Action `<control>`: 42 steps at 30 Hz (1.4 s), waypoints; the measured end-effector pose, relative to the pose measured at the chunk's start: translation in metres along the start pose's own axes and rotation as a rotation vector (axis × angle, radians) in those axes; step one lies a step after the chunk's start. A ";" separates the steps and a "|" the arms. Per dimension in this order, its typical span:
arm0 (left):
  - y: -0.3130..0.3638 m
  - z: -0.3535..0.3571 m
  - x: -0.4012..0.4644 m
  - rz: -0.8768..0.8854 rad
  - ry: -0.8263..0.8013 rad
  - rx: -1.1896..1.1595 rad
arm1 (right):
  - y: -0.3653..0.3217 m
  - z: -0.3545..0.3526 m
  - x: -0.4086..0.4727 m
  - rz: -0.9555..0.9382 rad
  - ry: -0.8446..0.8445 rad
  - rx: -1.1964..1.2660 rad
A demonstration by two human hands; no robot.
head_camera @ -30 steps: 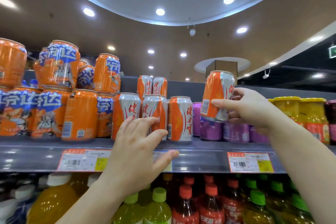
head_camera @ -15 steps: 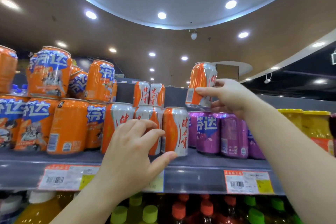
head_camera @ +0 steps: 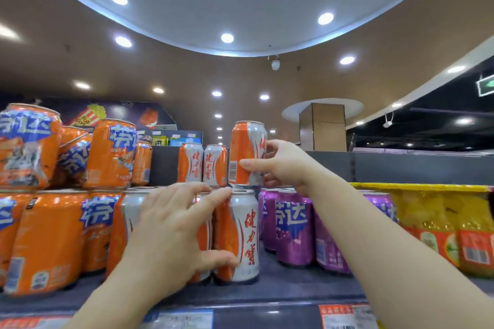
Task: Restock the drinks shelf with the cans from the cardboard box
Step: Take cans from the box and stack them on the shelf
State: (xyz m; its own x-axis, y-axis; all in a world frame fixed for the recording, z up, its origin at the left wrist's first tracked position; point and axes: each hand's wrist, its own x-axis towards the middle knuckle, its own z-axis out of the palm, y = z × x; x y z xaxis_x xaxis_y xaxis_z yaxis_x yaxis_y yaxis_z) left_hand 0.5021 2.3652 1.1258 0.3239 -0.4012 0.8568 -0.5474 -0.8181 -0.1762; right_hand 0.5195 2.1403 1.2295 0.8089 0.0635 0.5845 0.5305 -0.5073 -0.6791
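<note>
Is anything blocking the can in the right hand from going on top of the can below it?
Nothing visible does. The held can in the right hand hangs right over the front can. The left hand steadies that can's side, and its top looks bare.

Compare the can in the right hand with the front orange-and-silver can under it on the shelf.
The held can is gripped by the right hand at second-tier height; the front can stands on the shelf. The held can shows its barcode; the front can shows red characters. The left hand steadies the front can. Both are upright, same orange-and-silver design.
</note>
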 end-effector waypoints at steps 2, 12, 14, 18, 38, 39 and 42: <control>-0.002 0.003 -0.001 -0.001 0.029 0.008 | 0.003 0.009 0.011 0.019 -0.031 -0.002; -0.002 0.005 -0.001 0.015 0.093 0.011 | 0.003 0.030 0.025 0.009 -0.073 -0.015; -0.002 0.005 -0.001 0.016 0.086 0.017 | 0.004 0.030 0.025 0.013 -0.073 -0.014; -0.001 0.003 -0.002 0.005 0.057 0.029 | 0.006 0.028 0.025 0.035 -0.074 -0.014; 0.002 0.000 -0.002 -0.008 0.027 0.033 | 0.001 0.027 0.021 0.172 -0.199 0.103; 0.002 0.000 -0.002 -0.009 0.027 0.033 | 0.000 0.026 0.020 0.176 -0.205 0.112; 0.002 0.000 -0.002 -0.009 0.031 0.030 | -0.001 0.022 0.016 0.196 -0.225 0.146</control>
State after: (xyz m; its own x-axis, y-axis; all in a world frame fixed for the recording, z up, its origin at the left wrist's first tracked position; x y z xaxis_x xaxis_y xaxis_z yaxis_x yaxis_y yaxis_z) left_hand 0.5003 2.3644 1.1235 0.3045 -0.3813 0.8729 -0.5214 -0.8336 -0.1823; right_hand 0.5377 2.1610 1.2298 0.9263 0.1736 0.3344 0.3766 -0.4010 -0.8351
